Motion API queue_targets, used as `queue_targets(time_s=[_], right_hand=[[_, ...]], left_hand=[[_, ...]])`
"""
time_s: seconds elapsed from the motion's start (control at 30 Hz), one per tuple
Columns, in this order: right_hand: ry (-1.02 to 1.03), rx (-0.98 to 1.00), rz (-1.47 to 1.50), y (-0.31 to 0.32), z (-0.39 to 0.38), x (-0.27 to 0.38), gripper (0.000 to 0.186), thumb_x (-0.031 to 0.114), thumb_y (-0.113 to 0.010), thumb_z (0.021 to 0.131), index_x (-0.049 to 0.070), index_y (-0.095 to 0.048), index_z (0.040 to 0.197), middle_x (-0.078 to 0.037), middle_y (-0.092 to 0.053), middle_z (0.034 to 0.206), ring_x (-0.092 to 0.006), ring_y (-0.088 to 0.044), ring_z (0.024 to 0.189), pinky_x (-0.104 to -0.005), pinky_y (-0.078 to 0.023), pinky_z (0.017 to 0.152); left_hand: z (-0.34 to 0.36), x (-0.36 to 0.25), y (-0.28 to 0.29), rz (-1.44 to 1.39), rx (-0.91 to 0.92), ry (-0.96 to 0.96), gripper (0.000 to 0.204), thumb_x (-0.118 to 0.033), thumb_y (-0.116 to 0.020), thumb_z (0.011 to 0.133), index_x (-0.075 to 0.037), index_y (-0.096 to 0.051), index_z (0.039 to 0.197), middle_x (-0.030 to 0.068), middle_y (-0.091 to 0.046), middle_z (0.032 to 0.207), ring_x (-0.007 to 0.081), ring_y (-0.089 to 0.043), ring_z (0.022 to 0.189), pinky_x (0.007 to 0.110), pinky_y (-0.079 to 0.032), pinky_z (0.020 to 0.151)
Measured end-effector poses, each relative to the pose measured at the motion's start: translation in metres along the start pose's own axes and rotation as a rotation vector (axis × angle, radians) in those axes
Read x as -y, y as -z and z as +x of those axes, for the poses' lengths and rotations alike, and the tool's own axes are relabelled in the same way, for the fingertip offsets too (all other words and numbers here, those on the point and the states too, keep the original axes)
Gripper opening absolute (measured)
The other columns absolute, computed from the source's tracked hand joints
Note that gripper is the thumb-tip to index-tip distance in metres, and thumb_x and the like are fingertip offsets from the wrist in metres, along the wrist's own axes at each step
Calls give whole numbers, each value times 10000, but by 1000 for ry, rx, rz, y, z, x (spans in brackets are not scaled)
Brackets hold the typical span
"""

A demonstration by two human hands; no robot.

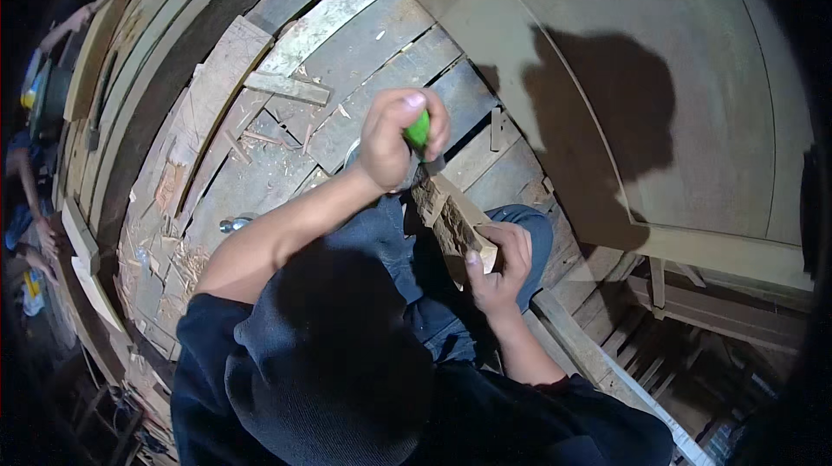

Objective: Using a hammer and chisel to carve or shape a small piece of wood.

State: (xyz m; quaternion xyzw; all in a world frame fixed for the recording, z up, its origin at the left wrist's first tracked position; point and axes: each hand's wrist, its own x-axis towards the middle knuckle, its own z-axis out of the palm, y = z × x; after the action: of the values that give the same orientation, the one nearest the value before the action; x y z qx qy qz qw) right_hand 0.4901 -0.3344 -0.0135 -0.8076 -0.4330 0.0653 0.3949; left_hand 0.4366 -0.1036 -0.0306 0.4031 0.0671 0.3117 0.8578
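Observation:
My left hand [397, 138] is closed in a fist round a green-handled tool [418, 131]. The tool's lower part is mostly hidden, and a bit of grey shows below the fist near the far end of a wooden block [466, 206]. Across my lap lies that block, pale on its outer faces, with a rough, dark, hollowed-looking side. Its near end is gripped by my right hand [504, 265], thumb on one side and fingers on the other.
Wood shavings [186, 262] and offcuts [288, 87] litter the plank floor on the left. Long curved boards [173, 41] stand beyond them. A large wooden panel [693, 93] leans at the right. Another person's hand [45, 236] shows at the far left.

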Motion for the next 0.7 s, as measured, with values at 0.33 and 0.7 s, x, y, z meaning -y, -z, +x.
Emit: queue_targets(time_s=[0.33, 0.7], right_hand=[[-47, 17, 20, 1, -8, -2, 323, 312, -565, 885, 0, -640, 920, -161, -621, 922, -316, -557, 874, -391, -422, 806], [-49, 19, 33, 1, -5, -2, 272, 250, -562, 892, -4, -645, 944, -157, -624, 921, -302, -555, 873, -379, -413, 807]], left_hand=[[-1, -13, 5, -114, -132, -65, 448, -372, -382, 902, -8, -506, 671, 99, -500, 576, 172, -456, 504, 299, -374, 510], [4, -16, 0, 67, -40, -187, 470, -382, -395, 911, -10, -510, 648, 87, -513, 573, 152, -479, 525, 283, -384, 520]])
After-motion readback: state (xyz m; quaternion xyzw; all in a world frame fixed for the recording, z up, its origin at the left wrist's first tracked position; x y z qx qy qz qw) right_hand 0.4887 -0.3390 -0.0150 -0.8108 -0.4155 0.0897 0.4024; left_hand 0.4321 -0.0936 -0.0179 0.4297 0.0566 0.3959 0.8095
